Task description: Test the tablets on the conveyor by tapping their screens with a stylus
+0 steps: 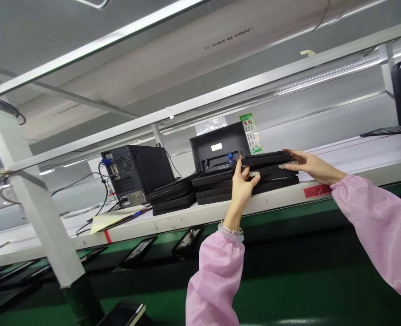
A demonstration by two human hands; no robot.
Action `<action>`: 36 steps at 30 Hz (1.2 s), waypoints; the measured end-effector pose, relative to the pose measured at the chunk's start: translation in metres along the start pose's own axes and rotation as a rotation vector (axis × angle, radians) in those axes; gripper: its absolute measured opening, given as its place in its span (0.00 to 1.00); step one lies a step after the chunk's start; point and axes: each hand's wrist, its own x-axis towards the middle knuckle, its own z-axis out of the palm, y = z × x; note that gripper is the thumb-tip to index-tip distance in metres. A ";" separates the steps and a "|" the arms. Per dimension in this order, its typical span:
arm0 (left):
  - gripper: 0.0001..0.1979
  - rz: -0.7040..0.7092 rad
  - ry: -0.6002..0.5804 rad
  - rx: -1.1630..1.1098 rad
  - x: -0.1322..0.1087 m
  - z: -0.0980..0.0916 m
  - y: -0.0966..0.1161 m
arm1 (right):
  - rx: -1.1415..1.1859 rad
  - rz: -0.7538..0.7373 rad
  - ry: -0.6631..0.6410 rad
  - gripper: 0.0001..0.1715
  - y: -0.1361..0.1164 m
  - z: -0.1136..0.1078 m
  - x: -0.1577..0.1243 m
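Note:
On the white shelf, black flat slabs stand in several stacks. Both hands are at the rightmost stack (pixel 275 174). The top black slab (pixel 266 158) sits slightly tilted over the ones beneath. My right hand (pixel 305 165) grips its right end, fingers over the upper face and thumb lower, beside a pale tab. At the left end, my left hand (pixel 243 183) is closed with index finger up and thumb near another pale tab; part of its grip is hidden. The middle stack (pixel 216 185) is just left of it, and a lower stack (pixel 173 197) lies further left.
A monitor (pixel 221 145) seen from behind and a computer tower (pixel 139 172) with cables stand behind the stacks. A white post (pixel 40 213) rises at left. Below the shelf, black framed devices (pixel 139 251) lie on a green surface (pixel 288 276). A red label (pixel 316 191) marks the shelf edge.

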 end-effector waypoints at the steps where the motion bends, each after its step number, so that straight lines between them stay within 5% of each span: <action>1: 0.54 -0.004 -0.008 0.010 0.000 0.000 0.000 | -0.002 -0.009 -0.009 0.33 -0.001 0.000 0.000; 12: 0.49 0.060 0.045 0.082 0.004 0.002 -0.004 | -0.012 -0.032 0.018 0.31 0.009 -0.001 0.005; 28: 0.44 0.223 -0.016 0.127 0.012 0.006 -0.019 | -0.211 -0.096 0.056 0.41 0.010 -0.002 0.007; 36: 0.43 0.230 0.005 0.050 0.016 0.003 -0.023 | -0.163 -0.116 0.070 0.37 0.011 -0.002 0.007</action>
